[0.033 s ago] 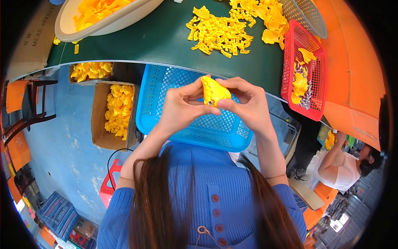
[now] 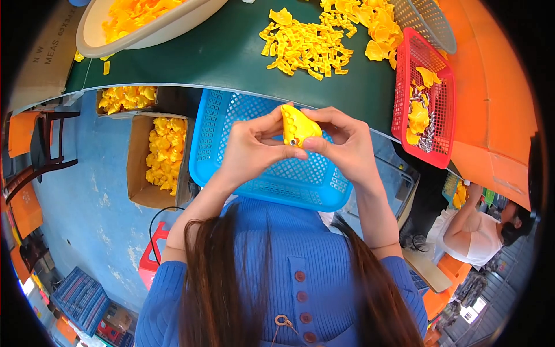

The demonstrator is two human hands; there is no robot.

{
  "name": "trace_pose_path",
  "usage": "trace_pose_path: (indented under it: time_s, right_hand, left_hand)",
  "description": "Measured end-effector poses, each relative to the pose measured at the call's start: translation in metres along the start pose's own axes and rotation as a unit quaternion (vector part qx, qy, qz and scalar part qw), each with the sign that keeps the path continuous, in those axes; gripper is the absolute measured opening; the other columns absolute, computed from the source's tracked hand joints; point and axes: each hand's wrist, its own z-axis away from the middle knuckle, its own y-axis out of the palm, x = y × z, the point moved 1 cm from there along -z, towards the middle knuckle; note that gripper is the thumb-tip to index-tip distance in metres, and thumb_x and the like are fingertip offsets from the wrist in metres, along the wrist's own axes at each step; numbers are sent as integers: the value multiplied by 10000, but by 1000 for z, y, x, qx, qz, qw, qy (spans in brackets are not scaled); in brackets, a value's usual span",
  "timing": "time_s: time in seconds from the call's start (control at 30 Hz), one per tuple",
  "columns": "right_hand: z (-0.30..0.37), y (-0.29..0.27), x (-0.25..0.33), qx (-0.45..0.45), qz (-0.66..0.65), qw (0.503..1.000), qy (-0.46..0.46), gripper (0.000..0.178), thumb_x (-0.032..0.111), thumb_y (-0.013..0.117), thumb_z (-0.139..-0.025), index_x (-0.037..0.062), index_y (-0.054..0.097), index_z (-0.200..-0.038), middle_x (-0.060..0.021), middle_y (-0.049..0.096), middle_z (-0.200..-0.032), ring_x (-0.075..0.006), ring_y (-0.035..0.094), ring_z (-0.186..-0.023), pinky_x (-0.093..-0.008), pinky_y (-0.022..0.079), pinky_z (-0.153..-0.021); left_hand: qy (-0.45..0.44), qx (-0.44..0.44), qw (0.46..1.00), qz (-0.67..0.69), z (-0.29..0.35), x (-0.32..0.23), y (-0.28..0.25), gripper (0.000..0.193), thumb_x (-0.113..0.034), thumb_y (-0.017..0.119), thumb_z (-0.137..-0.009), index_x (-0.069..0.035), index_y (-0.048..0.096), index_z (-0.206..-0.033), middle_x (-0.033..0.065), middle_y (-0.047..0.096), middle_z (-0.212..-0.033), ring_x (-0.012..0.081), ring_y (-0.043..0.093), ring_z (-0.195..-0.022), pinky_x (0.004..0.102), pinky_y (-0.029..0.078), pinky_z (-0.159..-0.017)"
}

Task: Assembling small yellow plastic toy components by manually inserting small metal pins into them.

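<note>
I'm looking down through the head camera, and here's the piece: a yellow moulded part (image 2: 300, 126) held up just off the near edge of the green worktop (image 2: 231, 66), above the blue plastic basket (image 2: 318, 201). The left hand (image 2: 251, 144) pinches it from its side, index finger high, thumb low; the right hand (image 2: 348, 141) closes in from the other, its thumb laid over the lower front. Both sets of fingers are parted only by the part's own width.

How far along? I'd call it mid-run. This one looks partly made up, a closed, rounded body rather than a loose shell, but I can't tell whether it's finished. Plenty remains: small flat yellow tabs (image 2: 309, 49) heaped back from the near edge, curved yellow shells (image 2: 381, 34) beside them, a red lattice basket (image 2: 447, 115) at the right edge with yellow bits and silvery metal pieces (image 2: 426, 140), and a cream basin (image 2: 153, 39) of more yellow parts toward the far left corner.

Now the textures: glossy, seemingly hard plastic, tapering to a point at the top, with rounded bumps down the left flank. There's a small dark spot low on the front; an eye or a screw, too small to say. Below left, a brown cardboard box (image 2: 137, 173) holds crinkled-looking yellow pieces (image 2: 165, 155).
</note>
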Motion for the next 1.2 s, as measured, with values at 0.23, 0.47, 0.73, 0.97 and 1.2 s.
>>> trace_pose_path:
  time_s: [0.23, 0.47, 0.73, 0.97, 1.2]
  right_hand:
    - [-4, 1, -2, -9, -45, 999, 8, 403, 14, 712, -693, -37, 579, -1069, -118, 579, -1047, -176, 556, -959, -300, 427, -880]
    - [-3, -4, 10, -3, -85, 995, 55, 408, 50, 727, -691, -33, 582, -1063, -104, 585, -1026, -160, 564, -930, -290, 436, -864]
    - [-5, 2, 10, -22, -39, 999, 17, 419, 57, 726, -695, -40, 571, -1072, -100, 576, -1033, -164, 553, -964, -294, 426, -886]
    - [-3, 5, -6, -55, 60, 996, -47, 424, 79, 669, -765, -35, 528, -1148, -106, 552, -1063, -184, 528, -1008, -294, 395, -904]
    - [1, 27, -3, -133, 364, 894, -227, 623, 76, 736, -661, 31, 475, -1226, -124, 539, -1051, -244, 540, -955, -308, 439, -832]
  left_hand:
    - [-15, -6, 999, -27, -3, -6, 1, 706, 3, 757, -644, 100, 395, -1242, 150, 561, -1125, 202, 546, -1039, 318, 483, -864]
    - [-10, 23, 999, -30, -5, -12, 0, 682, -15, 760, -649, 102, 414, -1224, 146, 566, -1114, 196, 550, -1034, 312, 489, -854]
    - [-3, 11, 999, -34, -6, -13, 5, 701, 56, 711, -676, 91, 349, -1276, 172, 536, -1157, 208, 545, -1047, 315, 476, -870]
    - [-41, -8, 998, 47, -10, -8, 6, 673, -6, 704, -713, 85, 347, -1276, 175, 535, -1161, 197, 574, -1006, 295, 487, -846]
    - [-129, 3, 966, 223, -11, 4, -2, 469, -119, 613, -826, 55, 399, -1206, 148, 594, -1039, 175, 625, -869, 279, 526, -749]
